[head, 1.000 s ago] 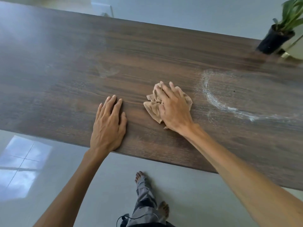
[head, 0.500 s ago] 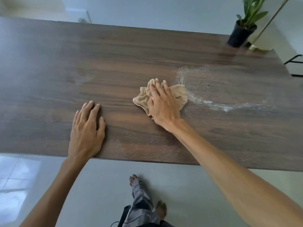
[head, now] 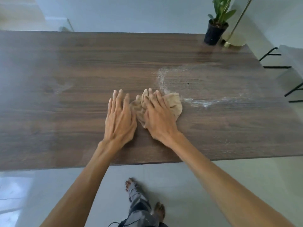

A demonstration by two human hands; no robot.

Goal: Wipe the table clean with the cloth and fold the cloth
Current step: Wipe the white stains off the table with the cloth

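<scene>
A crumpled beige cloth (head: 173, 104) lies on the dark wooden table (head: 65, 112) near its middle. My right hand (head: 158, 119) presses flat on top of the cloth, fingers spread over it. Beside it, my left hand (head: 120, 119) rests flat on the wood with fingers apart, its edge touching the cloth's left side. A curved streak of white powder (head: 196, 102) runs across the table just right of the cloth, looping back toward the far side.
A potted plant in a black pot (head: 214, 32) and a brass lamp base (head: 233, 42) stand at the table's far right corner. Black metal chair legs (head: 275, 60) are beyond the right edge. My feet (head: 131, 185) are on the grey floor below.
My left hand slid right across the table until it lies next to the cloth. My right hand with the cloth has shifted a little toward the powder streak.
</scene>
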